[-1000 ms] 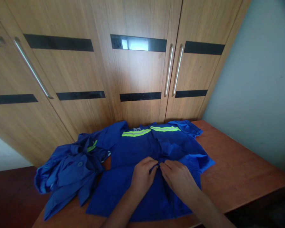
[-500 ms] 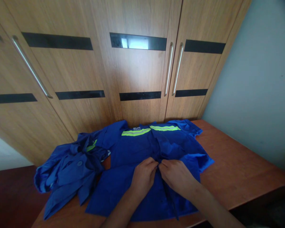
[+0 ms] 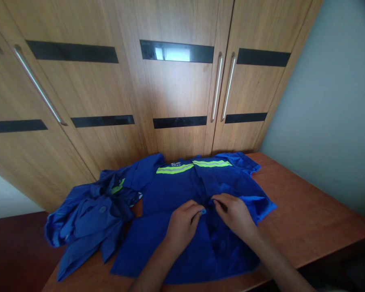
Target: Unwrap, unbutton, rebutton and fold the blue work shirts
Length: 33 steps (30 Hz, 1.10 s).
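Observation:
A blue jacket [image 3: 170, 194] with yellow-green reflective strips [image 3: 174, 169] lies spread out, front up. My left hand [image 3: 184, 221] pinches one front edge of it, and a small blue button [image 3: 203, 211] shows at the fingertips. Just to the right, my right hand [image 3: 234, 213] has its fingers closed on the opposite front edge. A small gap separates the two hands, and the front panels part below them. Another button is faintly visible lower on the right panel.
A crumpled blue garment [image 3: 91, 223] lies at the left, touching the jacket's sleeve. Both rest on a reddish-brown wooden table [image 3: 304, 211]. Behind stands a wooden wardrobe [image 3: 179, 89] with metal handles; a pale wall [image 3: 328, 121] is at the right.
My hands have moved apart, the right one up and to the right. The button at my left fingertips has come into view, and the right front panel has opened outward.

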{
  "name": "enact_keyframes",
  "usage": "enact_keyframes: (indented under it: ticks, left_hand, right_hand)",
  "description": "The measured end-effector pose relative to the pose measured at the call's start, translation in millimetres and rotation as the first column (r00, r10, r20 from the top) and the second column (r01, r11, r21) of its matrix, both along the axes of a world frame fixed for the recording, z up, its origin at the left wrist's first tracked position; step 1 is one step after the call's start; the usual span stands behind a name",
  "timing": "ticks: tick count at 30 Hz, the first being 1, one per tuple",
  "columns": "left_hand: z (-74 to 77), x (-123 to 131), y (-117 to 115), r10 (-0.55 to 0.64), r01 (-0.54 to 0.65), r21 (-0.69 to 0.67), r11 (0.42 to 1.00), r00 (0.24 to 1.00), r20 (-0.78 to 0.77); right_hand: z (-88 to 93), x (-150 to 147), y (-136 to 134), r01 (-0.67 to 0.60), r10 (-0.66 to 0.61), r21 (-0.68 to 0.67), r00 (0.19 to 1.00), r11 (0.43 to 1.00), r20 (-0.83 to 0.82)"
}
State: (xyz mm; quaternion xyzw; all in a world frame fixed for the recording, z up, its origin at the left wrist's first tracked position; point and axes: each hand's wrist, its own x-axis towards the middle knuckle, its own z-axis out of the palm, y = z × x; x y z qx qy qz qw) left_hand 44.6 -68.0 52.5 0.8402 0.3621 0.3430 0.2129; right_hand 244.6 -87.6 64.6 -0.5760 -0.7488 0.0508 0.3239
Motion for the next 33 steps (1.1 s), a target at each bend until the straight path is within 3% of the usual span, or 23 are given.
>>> enact_keyframes:
  ticks: [3,5,7,10,13,16,19,21,25,28,33]
  left_hand:
    - [6.5,-16,12,0.113,-0.117,0.019,0.993,0.983,0.146]
    - [10.7,-27,20,0.213,-0.223,0.028,0.974,0.957,0.194]
    - [12.7,-33,25,0.287,-0.297,0.03,0.955,0.942,0.177]
    - [10.1,-37,28,0.307,-0.307,0.046,0.951,0.952,0.005]
    - [4.4,-36,27,0.265,-0.263,0.037,0.964,0.947,-0.182]
    - [5.0,-32,24,0.248,-0.251,0.018,0.968,0.941,-0.228]
    - [17.5,-24,19,0.25,-0.238,0.077,0.968,0.941,-0.227]
    - [29.5,-15,15,0.247,-0.218,0.144,0.965,0.942,-0.228]
    - [43.3,8,11,0.22,-0.162,0.225,0.961,0.938,-0.267]
    - [37.0,23,17,0.212,-0.14,0.212,0.967,0.905,-0.369]
    - [16.4,35,31,0.219,-0.16,0.164,0.973,0.86,-0.461]
  right_hand:
    - [7.5,32,0,0.112,-0.099,0.059,0.978,0.992,-0.186]
    - [9.7,54,-1,0.223,-0.201,0.097,0.96,0.97,-0.193]
    - [7.2,71,-1,0.264,-0.257,0.096,0.963,0.96,-0.082]
    - [-1.2,81,0,0.204,-0.186,-0.067,0.96,0.977,0.208]
    - [-1.0,74,2,0.184,-0.113,-0.174,0.928,0.967,0.354]
    - [13.4,53,3,0.121,-0.098,-0.064,0.953,0.991,0.287]
    - [28.1,22,6,-0.069,0.066,0.009,0.98,0.998,0.187]
    - [30.6,3,10,-0.121,0.12,-0.005,0.974,0.993,0.194]
    - [20.1,-15,21,0.05,-0.006,-0.135,0.951,0.99,0.308]
    - [10.8,-12,28,0.137,-0.069,-0.199,0.946,0.97,0.316]
    - [5.6,-3,33,0.01,0.026,-0.202,0.984,0.979,0.176]
